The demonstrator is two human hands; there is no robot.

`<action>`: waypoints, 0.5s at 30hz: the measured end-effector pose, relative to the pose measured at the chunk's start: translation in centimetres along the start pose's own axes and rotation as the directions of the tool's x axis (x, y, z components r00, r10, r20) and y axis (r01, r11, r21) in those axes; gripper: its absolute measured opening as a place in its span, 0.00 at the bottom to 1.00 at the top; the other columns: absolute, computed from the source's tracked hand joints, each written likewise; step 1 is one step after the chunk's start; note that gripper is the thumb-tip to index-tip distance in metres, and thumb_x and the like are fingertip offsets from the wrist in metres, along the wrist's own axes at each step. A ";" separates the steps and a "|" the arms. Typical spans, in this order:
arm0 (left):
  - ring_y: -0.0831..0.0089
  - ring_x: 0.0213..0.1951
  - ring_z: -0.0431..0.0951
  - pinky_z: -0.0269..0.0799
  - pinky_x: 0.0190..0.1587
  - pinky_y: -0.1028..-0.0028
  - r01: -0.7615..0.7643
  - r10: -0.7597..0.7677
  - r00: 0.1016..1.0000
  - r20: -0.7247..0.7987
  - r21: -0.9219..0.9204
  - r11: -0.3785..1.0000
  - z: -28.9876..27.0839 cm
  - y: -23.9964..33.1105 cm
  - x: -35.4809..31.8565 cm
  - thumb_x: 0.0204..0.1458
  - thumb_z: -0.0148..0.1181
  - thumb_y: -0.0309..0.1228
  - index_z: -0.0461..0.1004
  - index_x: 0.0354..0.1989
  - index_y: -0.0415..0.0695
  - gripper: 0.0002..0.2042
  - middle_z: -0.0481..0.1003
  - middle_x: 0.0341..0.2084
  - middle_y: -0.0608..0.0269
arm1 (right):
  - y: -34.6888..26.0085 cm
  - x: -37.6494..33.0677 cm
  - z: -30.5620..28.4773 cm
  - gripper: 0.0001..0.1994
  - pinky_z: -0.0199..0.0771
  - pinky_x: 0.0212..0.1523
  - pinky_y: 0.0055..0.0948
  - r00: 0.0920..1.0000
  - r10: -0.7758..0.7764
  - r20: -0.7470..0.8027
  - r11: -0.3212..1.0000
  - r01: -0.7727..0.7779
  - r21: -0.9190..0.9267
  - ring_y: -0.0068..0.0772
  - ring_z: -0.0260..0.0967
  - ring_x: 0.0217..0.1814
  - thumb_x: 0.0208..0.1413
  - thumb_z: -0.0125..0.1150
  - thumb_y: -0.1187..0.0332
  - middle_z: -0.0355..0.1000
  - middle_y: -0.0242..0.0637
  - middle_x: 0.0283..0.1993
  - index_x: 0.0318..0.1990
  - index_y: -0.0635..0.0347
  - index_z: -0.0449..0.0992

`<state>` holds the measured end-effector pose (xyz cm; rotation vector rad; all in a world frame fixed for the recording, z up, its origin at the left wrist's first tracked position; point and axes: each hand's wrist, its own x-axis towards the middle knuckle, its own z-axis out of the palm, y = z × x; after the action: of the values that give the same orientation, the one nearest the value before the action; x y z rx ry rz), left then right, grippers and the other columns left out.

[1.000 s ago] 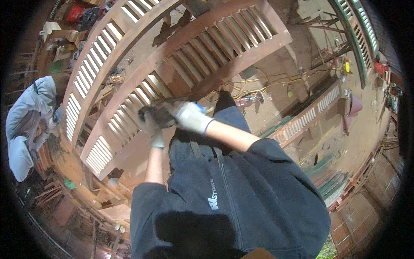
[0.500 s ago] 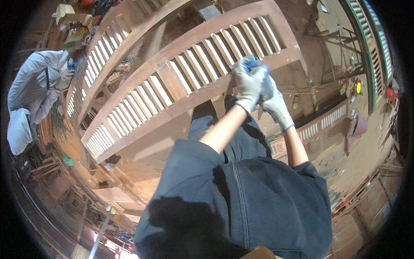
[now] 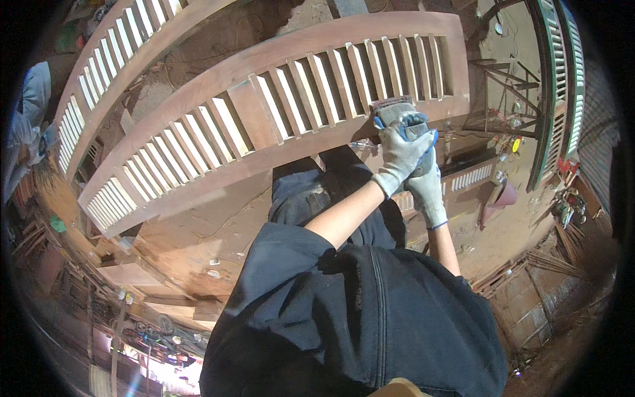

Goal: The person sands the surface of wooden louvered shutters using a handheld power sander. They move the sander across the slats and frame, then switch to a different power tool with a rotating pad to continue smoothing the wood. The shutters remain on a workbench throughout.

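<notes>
My left hand (image 3: 402, 151), in a white-and-blue work glove, is closed around the front of a grey handheld sander (image 3: 395, 114). The sander's flat pad lies against the lower rail of a brown wooden louvred shutter panel (image 3: 258, 122), close to its right end. Just behind and to the right, my right hand (image 3: 426, 188), gloved alike, wraps the rear of the same tool; its fingers are partly hidden. Bare wood shows along the frame, with many slats set across the opening.
A second louvred panel (image 3: 155, 43) lies beyond at upper left. Green-framed louvres (image 3: 548, 99) stand at right, near a reddish cone-shaped object (image 3: 499, 198). Another person's sleeve (image 3: 33, 99) shows at the left edge. Scrap wood (image 3: 529, 278) lies at lower right.
My hands have moved right along the shutter's lower rail, and the sander has come into clearer view. The whole view has shifted, and the other person is now mostly cut off at left.
</notes>
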<state>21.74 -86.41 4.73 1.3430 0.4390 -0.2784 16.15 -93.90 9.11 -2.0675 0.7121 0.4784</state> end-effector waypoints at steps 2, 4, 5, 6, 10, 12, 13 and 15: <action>0.75 0.36 0.78 0.73 0.45 0.73 0.078 -0.080 0.996 0.039 0.048 0.996 -0.1 0.4 0.8 0.40 0.72 0.32 0.77 0.36 0.44 0.15 0.79 0.33 0.65 | -0.4 0.6 -0.1 0.42 0.65 0.59 0.34 0.998 -0.057 0.024 0.995 0.059 -0.078 0.41 0.64 0.63 0.43 0.65 0.72 0.66 0.49 0.61 0.68 0.57 0.52; 0.74 0.36 0.78 0.73 0.44 0.73 -0.070 0.070 0.997 -0.017 -0.011 0.997 -0.2 0.6 2.1 0.40 0.72 0.33 0.77 0.36 0.44 0.15 0.79 0.32 0.66 | -1.0 1.6 -0.3 0.42 0.65 0.58 0.34 0.996 -0.083 0.030 0.991 0.086 -0.104 0.42 0.65 0.63 0.43 0.66 0.73 0.67 0.49 0.60 0.68 0.57 0.52; 0.74 0.36 0.78 0.73 0.44 0.72 0.020 -0.019 1.000 0.011 -0.020 1.000 -0.3 0.7 2.3 0.40 0.72 0.33 0.77 0.36 0.44 0.15 0.79 0.32 0.66 | -1.2 1.8 -0.4 0.42 0.65 0.58 0.34 0.999 0.028 0.043 0.998 -0.025 -0.053 0.42 0.65 0.63 0.42 0.66 0.73 0.67 0.50 0.60 0.68 0.57 0.52; 0.74 0.36 0.78 0.73 0.44 0.72 0.011 -0.010 1.000 0.005 -0.059 0.998 -0.4 0.7 2.4 0.40 0.72 0.33 0.77 0.36 0.45 0.15 0.78 0.32 0.66 | -1.4 1.9 -0.4 0.43 0.65 0.59 0.34 0.998 0.012 0.065 1.000 -0.013 0.006 0.43 0.65 0.63 0.42 0.66 0.73 0.67 0.50 0.60 0.68 0.57 0.52; 0.74 0.33 0.78 0.74 0.42 0.72 0.072 -0.071 0.997 -0.013 0.154 0.985 -1.0 1.1 0.4 0.39 0.73 0.35 0.77 0.36 0.46 0.15 0.78 0.31 0.67 | -1.6 -0.1 0.0 0.43 0.64 0.60 0.33 0.989 0.134 0.060 0.973 -0.120 -0.195 0.40 0.64 0.64 0.42 0.66 0.73 0.67 0.48 0.60 0.68 0.58 0.52; 0.74 0.34 0.78 0.74 0.42 0.71 0.154 -0.154 0.986 0.058 -0.001 0.988 -1.1 1.4 0.2 0.39 0.73 0.35 0.77 0.34 0.46 0.15 0.79 0.31 0.66 | -1.7 -0.5 0.0 0.42 0.63 0.61 0.32 0.994 0.103 0.038 0.982 -0.096 -0.165 0.37 0.64 0.63 0.42 0.66 0.74 0.67 0.46 0.60 0.68 0.58 0.53; 0.74 0.34 0.78 0.74 0.42 0.71 0.109 -0.108 0.994 0.027 -0.020 0.994 -1.1 1.5 0.4 0.39 0.72 0.36 0.77 0.34 0.46 0.15 0.78 0.30 0.66 | -1.7 -0.5 0.0 0.41 0.63 0.60 0.31 0.998 0.043 0.038 0.993 -0.039 -0.114 0.36 0.64 0.63 0.42 0.66 0.74 0.68 0.45 0.60 0.67 0.58 0.54; 0.73 0.33 0.78 0.73 0.42 0.71 0.062 -0.063 0.998 -0.011 -0.039 0.997 -1.2 1.9 1.6 0.39 0.72 0.36 0.77 0.33 0.46 0.14 0.78 0.29 0.66 | -2.1 0.5 0.1 0.40 0.63 0.60 0.31 0.999 0.014 0.030 0.999 -0.013 -0.039 0.34 0.64 0.62 0.42 0.66 0.74 0.68 0.44 0.59 0.66 0.58 0.56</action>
<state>23.85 -84.79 5.46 1.2956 0.4949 -0.3122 17.89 -93.07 10.03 -2.0882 0.7039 0.5336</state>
